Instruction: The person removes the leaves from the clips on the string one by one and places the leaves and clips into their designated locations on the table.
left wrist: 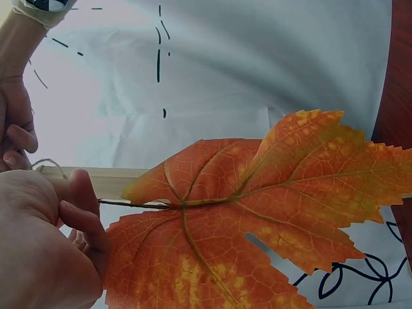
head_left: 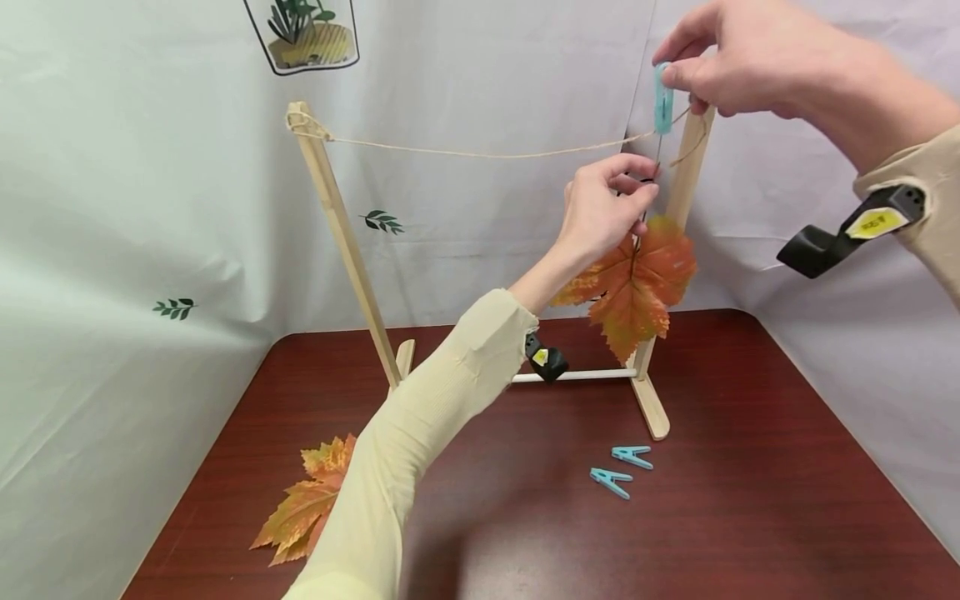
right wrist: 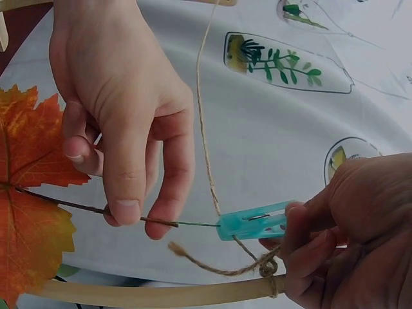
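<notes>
My right hand [head_left: 757, 62] pinches a light blue clothespin [head_left: 663, 100] at the right end of a twine line [head_left: 480, 155]. Its jaws sit over the twine, and the thin wire tip of a leaf stem [right wrist: 71, 205] runs into them. Just below, my left hand [head_left: 603, 204] holds that stem between thumb and fingers. From it hangs an orange artificial maple leaf [head_left: 637, 283], spread wide in the left wrist view and partly overlapping the wooden post [head_left: 688, 179]. The leaf's upper left part is hidden behind my left hand and wrist in the head view.
Two more blue clothespins [head_left: 611, 481] lie on the dark red table [head_left: 525, 517]. Another autumn leaf [head_left: 307, 504] rests at the left, partly behind my left sleeve. A left wooden post [head_left: 345, 242] carries the twine's other end; a white rod [head_left: 592, 375] joins the feet.
</notes>
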A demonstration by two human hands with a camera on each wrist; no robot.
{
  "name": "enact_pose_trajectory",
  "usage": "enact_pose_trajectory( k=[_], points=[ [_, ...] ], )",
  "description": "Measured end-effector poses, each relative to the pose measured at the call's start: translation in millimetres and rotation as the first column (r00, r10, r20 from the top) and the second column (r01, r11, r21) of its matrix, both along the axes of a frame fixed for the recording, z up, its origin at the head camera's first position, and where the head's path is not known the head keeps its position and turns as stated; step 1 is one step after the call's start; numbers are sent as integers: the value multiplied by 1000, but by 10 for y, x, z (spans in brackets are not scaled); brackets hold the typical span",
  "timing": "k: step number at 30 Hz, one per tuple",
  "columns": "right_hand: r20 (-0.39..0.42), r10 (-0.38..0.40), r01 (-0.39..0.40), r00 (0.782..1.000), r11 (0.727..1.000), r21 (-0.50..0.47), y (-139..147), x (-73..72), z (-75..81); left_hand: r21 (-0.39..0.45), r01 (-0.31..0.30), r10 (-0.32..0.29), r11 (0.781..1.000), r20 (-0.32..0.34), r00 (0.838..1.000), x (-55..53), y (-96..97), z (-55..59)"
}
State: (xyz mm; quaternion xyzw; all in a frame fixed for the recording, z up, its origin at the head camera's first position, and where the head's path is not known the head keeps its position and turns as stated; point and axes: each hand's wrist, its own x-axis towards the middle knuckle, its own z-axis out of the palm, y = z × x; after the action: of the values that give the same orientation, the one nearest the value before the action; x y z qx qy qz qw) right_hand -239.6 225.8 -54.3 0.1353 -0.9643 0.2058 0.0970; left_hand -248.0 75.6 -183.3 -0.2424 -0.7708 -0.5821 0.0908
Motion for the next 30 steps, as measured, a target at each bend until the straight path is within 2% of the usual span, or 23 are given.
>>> enact_pose_trajectory(
  k=[7,22,30],
  points=[
    [-21,-37,37,999,999,-5,19,16,-1,23,16,-16,1000,-29,999,-3,-6,26],
    [-59,-135,133,989,990,-47,47,37,43,36,20,-18,999,-49,999,17,-13,61],
    [-81,-130,123,988,988,-92,45,38,37,43,27,-25,999,-46,999,30,-25,60]
  ],
)
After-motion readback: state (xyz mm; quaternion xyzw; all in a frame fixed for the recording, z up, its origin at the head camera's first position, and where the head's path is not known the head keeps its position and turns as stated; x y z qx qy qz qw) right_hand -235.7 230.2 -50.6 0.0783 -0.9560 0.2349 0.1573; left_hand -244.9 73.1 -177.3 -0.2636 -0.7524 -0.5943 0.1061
